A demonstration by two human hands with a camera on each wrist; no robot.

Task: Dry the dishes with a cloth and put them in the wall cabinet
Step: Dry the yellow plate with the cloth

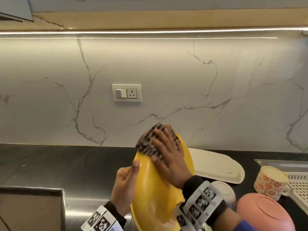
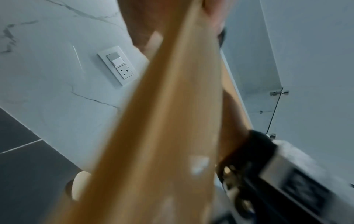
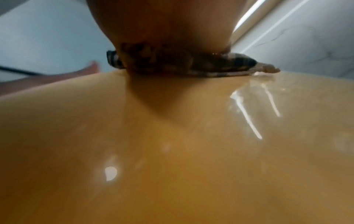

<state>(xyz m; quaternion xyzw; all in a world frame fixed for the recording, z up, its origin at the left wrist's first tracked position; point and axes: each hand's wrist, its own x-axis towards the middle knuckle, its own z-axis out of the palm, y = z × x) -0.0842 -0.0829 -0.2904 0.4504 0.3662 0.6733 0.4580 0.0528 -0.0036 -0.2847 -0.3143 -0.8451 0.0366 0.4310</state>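
Observation:
A yellow plate is held tilted above the dark counter. My left hand grips its left rim, thumb on the front face and fingers behind. My right hand lies flat with straight fingers on a dark checked cloth, pressing it against the plate's upper part. In the left wrist view the yellow plate fills the middle, blurred. In the right wrist view the glossy yellow plate shows wet glints, with the checked cloth squeezed under my palm.
A cream oval platter lies on the counter behind the plate. At right stand a flower-patterned mug, an upturned pink bowl, a white bowl and a white drying rack. A wall socket sits on the marble backsplash.

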